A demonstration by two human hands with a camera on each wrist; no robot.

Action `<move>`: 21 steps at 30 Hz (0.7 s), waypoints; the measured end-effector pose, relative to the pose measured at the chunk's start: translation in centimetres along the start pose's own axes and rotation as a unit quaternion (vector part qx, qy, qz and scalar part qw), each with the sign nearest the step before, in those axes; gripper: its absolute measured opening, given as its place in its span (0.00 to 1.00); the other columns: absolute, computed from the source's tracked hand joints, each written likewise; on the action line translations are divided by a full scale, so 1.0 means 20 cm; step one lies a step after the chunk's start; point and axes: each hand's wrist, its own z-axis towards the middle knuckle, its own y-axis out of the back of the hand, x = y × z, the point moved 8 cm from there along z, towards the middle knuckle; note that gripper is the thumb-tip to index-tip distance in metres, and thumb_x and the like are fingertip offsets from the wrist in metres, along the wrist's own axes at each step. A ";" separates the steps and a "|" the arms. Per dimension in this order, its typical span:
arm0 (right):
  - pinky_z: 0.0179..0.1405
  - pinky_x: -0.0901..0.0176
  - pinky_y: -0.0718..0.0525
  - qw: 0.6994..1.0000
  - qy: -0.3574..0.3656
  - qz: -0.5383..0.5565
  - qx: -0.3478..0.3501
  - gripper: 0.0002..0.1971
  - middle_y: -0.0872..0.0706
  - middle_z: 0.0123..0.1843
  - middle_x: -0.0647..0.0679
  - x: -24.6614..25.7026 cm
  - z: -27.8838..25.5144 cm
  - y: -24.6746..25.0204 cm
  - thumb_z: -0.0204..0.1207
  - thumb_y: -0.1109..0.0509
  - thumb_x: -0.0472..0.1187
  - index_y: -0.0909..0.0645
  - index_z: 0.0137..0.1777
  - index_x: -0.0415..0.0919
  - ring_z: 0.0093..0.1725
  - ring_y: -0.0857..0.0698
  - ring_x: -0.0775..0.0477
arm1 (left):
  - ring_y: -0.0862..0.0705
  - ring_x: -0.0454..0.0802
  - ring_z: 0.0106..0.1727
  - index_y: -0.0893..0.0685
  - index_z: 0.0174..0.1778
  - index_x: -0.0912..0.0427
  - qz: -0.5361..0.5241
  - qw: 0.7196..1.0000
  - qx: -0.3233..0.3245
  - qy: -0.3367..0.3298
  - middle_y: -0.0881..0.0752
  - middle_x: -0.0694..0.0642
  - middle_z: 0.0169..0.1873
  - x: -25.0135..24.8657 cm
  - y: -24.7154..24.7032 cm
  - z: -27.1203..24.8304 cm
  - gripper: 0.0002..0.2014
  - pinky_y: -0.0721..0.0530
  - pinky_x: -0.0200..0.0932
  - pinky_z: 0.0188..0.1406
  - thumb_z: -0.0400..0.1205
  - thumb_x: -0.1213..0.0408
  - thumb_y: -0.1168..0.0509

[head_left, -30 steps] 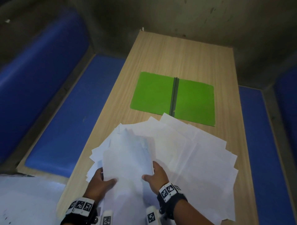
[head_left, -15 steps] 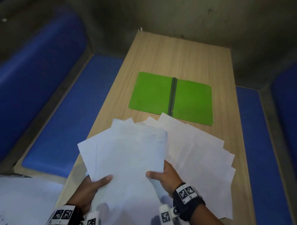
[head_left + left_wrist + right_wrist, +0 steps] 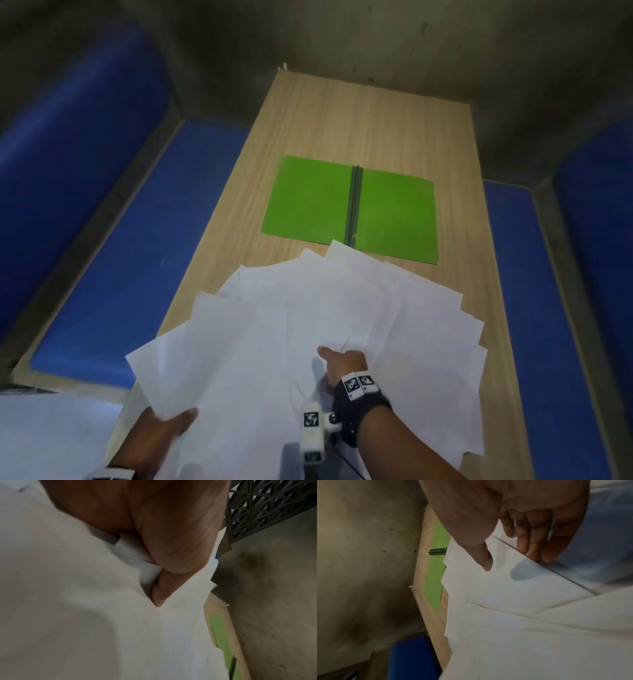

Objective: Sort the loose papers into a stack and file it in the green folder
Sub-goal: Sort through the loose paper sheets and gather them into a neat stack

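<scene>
Several loose white papers [image 3: 342,301] lie fanned over the near half of the wooden table [image 3: 359,120]. The green folder [image 3: 308,198] lies open and flat just beyond them, its dark spine in the middle. My left hand [image 3: 161,428] grips the near-left edge of a raised bundle of sheets, thumb on top. The left wrist view shows the thumb [image 3: 171,568] pressed on the papers [image 3: 102,628]. My right hand [image 3: 342,363] pinches a sheet in the middle of the spread. In the right wrist view its thumb [image 3: 486,561] lies on top of that paper [image 3: 522,615] and the fingers sit under its edge.
Blue padded benches run along the left [image 3: 137,257] and right [image 3: 534,308] sides of the narrow table. A grey concrete wall closes the far end. A white surface [image 3: 41,438] fills the lower left corner. The folder [image 3: 435,568] also shows edge-on in the right wrist view.
The right hand has left the bundle's edge and reached forward-right onto the spread sheets. The left hand has swung the bundle left and toward me, fanning it out.
</scene>
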 end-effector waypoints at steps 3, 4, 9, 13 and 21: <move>0.51 0.59 0.16 0.999 -0.007 0.024 0.034 0.25 0.13 0.50 0.43 0.05 -0.04 -0.04 0.69 0.19 0.42 0.17 0.60 0.27 0.46 0.16 0.44 | 0.21 0.68 0.68 0.26 0.75 0.67 0.013 1.000 0.009 0.023 0.19 0.66 0.68 0.08 0.00 -0.01 0.35 0.27 0.61 0.72 0.73 0.71 0.20; 0.52 0.60 0.17 0.999 -0.005 0.025 0.038 0.22 0.14 0.51 0.44 0.06 -0.04 -0.05 0.71 0.20 0.40 0.17 0.60 0.26 0.47 0.17 0.45 | 0.18 0.67 0.60 0.22 0.67 0.68 0.023 0.998 0.033 0.046 0.17 0.70 0.67 0.09 -0.03 -0.02 0.25 0.23 0.60 0.65 0.75 0.72 0.21; 0.57 0.59 0.17 0.997 0.071 0.008 -0.028 0.27 0.12 0.61 0.41 0.15 -0.05 0.01 0.71 0.24 0.46 0.20 0.67 0.31 0.58 0.13 0.41 | 0.23 0.68 0.66 0.25 0.72 0.70 -0.011 0.989 0.112 0.099 0.24 0.74 0.73 -0.14 -0.04 0.04 0.39 0.21 0.57 0.55 0.63 0.72 0.20; 0.49 0.61 0.20 0.983 0.147 0.006 -0.110 0.14 0.11 0.53 0.42 0.18 -0.09 0.39 0.73 0.24 0.39 0.16 0.56 0.35 0.52 0.12 0.42 | 0.33 0.73 0.81 0.30 0.77 0.76 -0.030 0.988 0.119 0.097 0.30 0.76 0.79 -0.05 0.02 0.19 0.54 0.36 0.62 0.81 0.51 0.70 0.21; 0.65 0.47 0.20 0.961 0.039 -0.048 -0.270 0.28 0.20 0.69 0.31 -0.18 -0.01 1.14 0.77 0.26 0.44 0.26 0.71 0.27 0.67 0.19 0.31 | 0.13 0.66 0.63 0.17 0.69 0.61 -0.052 0.997 0.001 0.059 0.11 0.63 0.62 0.19 0.13 0.27 0.42 0.21 0.68 0.68 0.59 0.56 0.12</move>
